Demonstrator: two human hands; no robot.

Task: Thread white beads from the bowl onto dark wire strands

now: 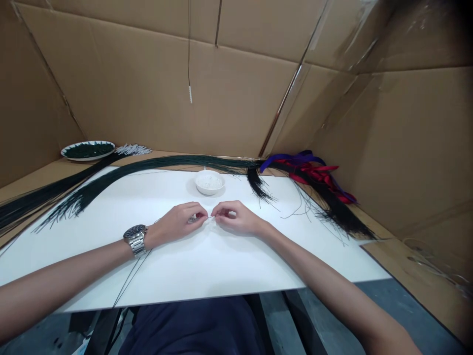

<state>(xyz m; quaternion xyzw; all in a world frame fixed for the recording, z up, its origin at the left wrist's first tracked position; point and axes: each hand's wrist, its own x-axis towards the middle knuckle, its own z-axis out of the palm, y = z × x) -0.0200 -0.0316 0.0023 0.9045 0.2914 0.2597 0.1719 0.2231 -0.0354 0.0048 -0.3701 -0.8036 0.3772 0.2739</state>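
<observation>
Strand (pixel 210 217), thin and dark, spans the small gap between the fingertips at the middle of the counter (pixel 192 276), its short visible length running roughly left to right. The left hand (pixel 181 218) pinches it between thumb and forefinger; the right hand (pixel 236 217) grips it the same way from the other side, the tips nearly meeting. Two dark lines (pixel 130 275) pass beneath the left wrist and slant toward the near left, over the front edge; whether they join the pinched piece I cannot tell. Markings on the watch (pixel 135 239) are too small to read.

Open white surface lies in front of the hands up to the front edge, and on both sides of them. Just beyond them stands a bowl (pixel 210 192) of white bits. A long green bundle (pixel 111 179) arches along the back edge, its cut ends pointing to the near left. Purple ribbon (pixel 291 159) and red ribbon (pixel 318 173) lie at the back right beside a black bundle (pixel 338 209). Cardboard (pixel 148 88) walls bound the back and sides.
</observation>
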